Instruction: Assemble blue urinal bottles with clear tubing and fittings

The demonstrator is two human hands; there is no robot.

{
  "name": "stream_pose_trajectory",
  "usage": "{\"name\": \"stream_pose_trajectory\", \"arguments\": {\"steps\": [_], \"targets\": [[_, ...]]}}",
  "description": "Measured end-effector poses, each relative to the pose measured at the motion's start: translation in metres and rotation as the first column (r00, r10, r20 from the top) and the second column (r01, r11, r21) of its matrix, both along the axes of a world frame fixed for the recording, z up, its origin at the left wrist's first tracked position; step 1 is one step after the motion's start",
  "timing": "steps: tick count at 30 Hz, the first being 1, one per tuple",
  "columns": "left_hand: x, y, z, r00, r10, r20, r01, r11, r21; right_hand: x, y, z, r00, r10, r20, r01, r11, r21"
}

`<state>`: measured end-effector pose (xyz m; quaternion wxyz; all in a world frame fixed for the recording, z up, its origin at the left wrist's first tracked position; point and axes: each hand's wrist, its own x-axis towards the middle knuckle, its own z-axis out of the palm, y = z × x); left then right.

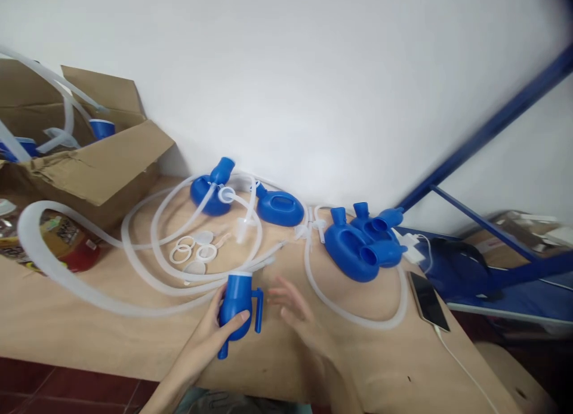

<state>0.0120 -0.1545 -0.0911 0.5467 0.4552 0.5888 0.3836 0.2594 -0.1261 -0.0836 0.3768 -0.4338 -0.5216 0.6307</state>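
Note:
My left hand (pixel 212 330) is wrapped round a blue plastic urinal cup (pixel 237 300), thumb across its front. The cup stands upright over the table, with a white rim on top, a hooked handle on its right side and a narrow spout at the bottom left. To the right of the handle, my right hand (pixel 298 315) is apart from the cup, fingers stretched out and slightly blurred, holding nothing. Just beyond the cup lie ends of the clear plastic tubing (pixel 152 235), looped over the table. White rings (pixel 206 253) and clear discs (pixel 195 269) lie to the left.
Blue urinal bottles stand at the back (pixel 280 208) and right (pixel 349 253). An open cardboard box (pixel 111 163) holds tubing and blue cups. A bottle of red-brown liquid (pixel 76 244) sits beside it. A charging phone (pixel 428 300) lies near a blue metal frame (pixel 483 127).

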Motion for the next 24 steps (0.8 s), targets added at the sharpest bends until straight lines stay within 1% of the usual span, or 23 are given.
{"name": "stream_pose_trajectory", "arguments": {"steps": [2, 4, 6, 7, 8, 10, 11, 12, 13, 14, 15, 16, 17, 19, 20, 21, 22, 24], "targets": [[0.027, 0.011, 0.008, 0.994, -0.066, 0.083, 0.064, 0.998, 0.026, -0.003, -0.021, -0.011, 0.995, -0.018, -0.096, 0.016, 1.000, -0.012], [0.051, 0.017, 0.009, 0.985, -0.120, 0.122, 0.109, 0.990, 0.089, -0.012, -0.034, -0.022, 0.974, -0.084, -0.208, 0.078, 0.996, -0.039], [0.068, 0.018, 0.002, 0.979, -0.138, 0.149, 0.122, 0.986, 0.115, -0.017, -0.041, -0.030, 0.947, -0.197, -0.255, 0.184, 0.980, -0.075], [0.073, 0.018, -0.003, 0.977, -0.135, 0.166, 0.119, 0.987, 0.105, -0.017, -0.042, -0.033, 0.937, -0.243, -0.250, 0.228, 0.970, -0.087], [0.075, 0.018, -0.007, 0.975, -0.129, 0.181, 0.114, 0.989, 0.089, -0.015, -0.042, -0.035, 0.936, -0.262, -0.233, 0.247, 0.965, -0.092], [0.075, 0.022, -0.009, 0.980, -0.083, 0.182, 0.072, 0.995, 0.070, -0.004, -0.035, -0.037, 0.960, -0.218, -0.177, 0.211, 0.976, -0.062], [0.073, 0.027, -0.005, 0.985, -0.041, 0.170, 0.027, 0.996, 0.085, 0.004, -0.027, -0.036, 0.976, -0.174, -0.134, 0.173, 0.985, -0.020], [0.071, 0.036, 0.003, 0.988, 0.006, 0.156, -0.025, 0.992, 0.122, 0.013, -0.014, -0.034, 0.989, -0.129, -0.078, 0.131, 0.991, 0.031], [0.069, 0.048, 0.015, 0.989, 0.048, 0.142, -0.074, 0.981, 0.180, 0.022, 0.004, -0.031, 0.995, -0.101, -0.015, 0.102, 0.990, 0.095], [0.068, 0.065, 0.030, 0.988, 0.081, 0.133, -0.113, 0.961, 0.252, 0.030, 0.027, -0.028, 0.994, -0.100, 0.053, 0.090, 0.982, 0.165], [0.069, 0.086, 0.048, 0.989, 0.083, 0.121, -0.120, 0.932, 0.342, 0.037, 0.054, -0.024, 0.986, -0.128, 0.111, 0.101, 0.970, 0.220], [0.071, 0.110, 0.068, 0.994, 0.076, 0.081, -0.104, 0.892, 0.440, 0.042, 0.085, -0.020, 0.967, -0.195, 0.162, 0.142, 0.947, 0.289], [0.075, 0.138, 0.087, 0.996, 0.088, 0.017, -0.084, 0.845, 0.529, 0.044, 0.118, -0.017, 0.937, -0.273, 0.216, 0.175, 0.906, 0.385], [0.088, 0.199, 0.118, 0.970, 0.200, -0.140, -0.062, 0.756, 0.652, 0.041, 0.181, -0.012, 0.857, -0.378, 0.350, 0.141, 0.825, 0.547], [0.096, 0.230, 0.129, 0.935, 0.259, -0.241, -0.023, 0.723, 0.690, 0.037, 0.208, -0.011, 0.801, -0.429, 0.418, 0.124, 0.802, 0.584], [0.104, 0.260, 0.137, 0.890, 0.306, -0.337, 0.023, 0.709, 0.705, 0.032, 0.230, -0.012, 0.739, -0.481, 0.471, 0.128, 0.788, 0.603], [0.113, 0.287, 0.140, 0.839, 0.331, -0.432, 0.060, 0.732, 0.678, 0.026, 0.247, -0.015, 0.706, -0.512, 0.489, 0.137, 0.777, 0.615], [0.126, 0.330, 0.140, 0.709, 0.283, -0.646, 0.135, 0.844, 0.519, 0.016, 0.267, -0.024, 0.619, -0.564, 0.547, 0.111, 0.752, 0.650]]}}
